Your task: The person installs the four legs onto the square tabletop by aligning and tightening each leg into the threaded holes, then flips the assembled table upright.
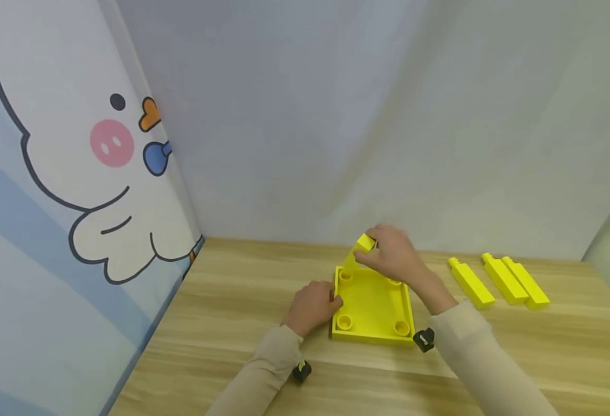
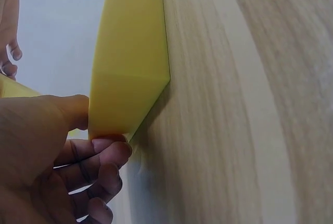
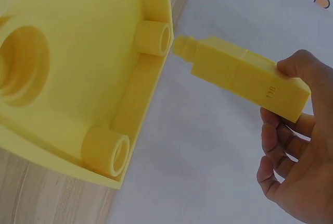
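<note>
A square yellow tabletop-like tray (image 1: 371,301) with a low rim lies on the wooden table, a round threaded socket (image 3: 23,65) standing in each corner. My left hand (image 1: 311,306) grips its left rim, thumb over the edge and fingers against the outer side. With my right hand (image 1: 394,254) I hold a square yellow leg (image 3: 244,75) by its plain end, between thumb and fingers. The leg's threaded tip (image 3: 183,48) points at the far-left socket (image 3: 155,38) and is close to it. The number 118 is marked on the leg.
Three more yellow legs (image 1: 471,283) lie on the table (image 1: 232,300) to the right of the tray. A pale curtain-like backdrop (image 1: 294,127) stands behind the table's far edge. At the left is a panel with a cartoon figure (image 1: 60,110).
</note>
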Motion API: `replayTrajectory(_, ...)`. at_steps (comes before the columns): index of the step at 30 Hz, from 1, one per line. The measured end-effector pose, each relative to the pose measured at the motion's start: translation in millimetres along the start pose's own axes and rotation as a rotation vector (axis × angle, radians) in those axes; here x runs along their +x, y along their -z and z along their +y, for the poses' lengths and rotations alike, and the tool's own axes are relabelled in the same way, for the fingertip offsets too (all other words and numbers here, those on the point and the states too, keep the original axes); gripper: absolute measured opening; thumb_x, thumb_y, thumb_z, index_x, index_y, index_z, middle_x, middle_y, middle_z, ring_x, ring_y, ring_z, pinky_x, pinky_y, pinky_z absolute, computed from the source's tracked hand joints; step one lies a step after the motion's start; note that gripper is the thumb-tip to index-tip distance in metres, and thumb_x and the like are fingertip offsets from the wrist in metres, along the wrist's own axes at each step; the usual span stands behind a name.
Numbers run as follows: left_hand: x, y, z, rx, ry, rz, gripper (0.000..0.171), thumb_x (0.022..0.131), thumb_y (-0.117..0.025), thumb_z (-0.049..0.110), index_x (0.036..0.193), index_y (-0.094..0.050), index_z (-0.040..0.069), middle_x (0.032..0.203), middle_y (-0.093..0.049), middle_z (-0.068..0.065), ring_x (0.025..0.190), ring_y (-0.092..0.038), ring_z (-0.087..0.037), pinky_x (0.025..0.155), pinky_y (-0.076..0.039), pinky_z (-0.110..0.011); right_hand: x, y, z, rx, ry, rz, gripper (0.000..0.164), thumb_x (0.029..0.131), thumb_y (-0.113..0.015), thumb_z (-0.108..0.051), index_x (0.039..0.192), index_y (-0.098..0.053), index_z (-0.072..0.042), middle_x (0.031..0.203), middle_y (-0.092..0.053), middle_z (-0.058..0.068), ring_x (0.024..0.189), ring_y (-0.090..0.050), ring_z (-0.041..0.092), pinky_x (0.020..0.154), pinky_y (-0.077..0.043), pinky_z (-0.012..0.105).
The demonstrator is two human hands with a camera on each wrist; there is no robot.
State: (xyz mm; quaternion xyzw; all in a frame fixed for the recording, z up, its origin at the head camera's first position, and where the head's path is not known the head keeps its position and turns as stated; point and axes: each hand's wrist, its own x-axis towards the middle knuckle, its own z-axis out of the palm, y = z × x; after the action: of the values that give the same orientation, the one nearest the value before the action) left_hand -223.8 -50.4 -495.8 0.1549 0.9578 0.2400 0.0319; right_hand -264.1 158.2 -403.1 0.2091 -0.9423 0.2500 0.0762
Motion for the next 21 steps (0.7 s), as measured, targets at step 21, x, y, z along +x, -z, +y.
replayTrajectory(21,0.4,-4.5,3.3,0.006,0.03,0.0,0.034,0.094,-0.062,0.022,0.066,-0.044,0.015,0.058,-0.035,0.005,0.05,-0.032,-0.009,0.048,-0.025,-0.025,17.4,-7.2,-4.6,-0.073,0.059,-0.141,0.025,0.088,-0.07,-0.035,0.086,-0.062,-0.011,0.077,-0.054,0.002,0.066,-0.047,0.017,0.063,-0.036,0.03)
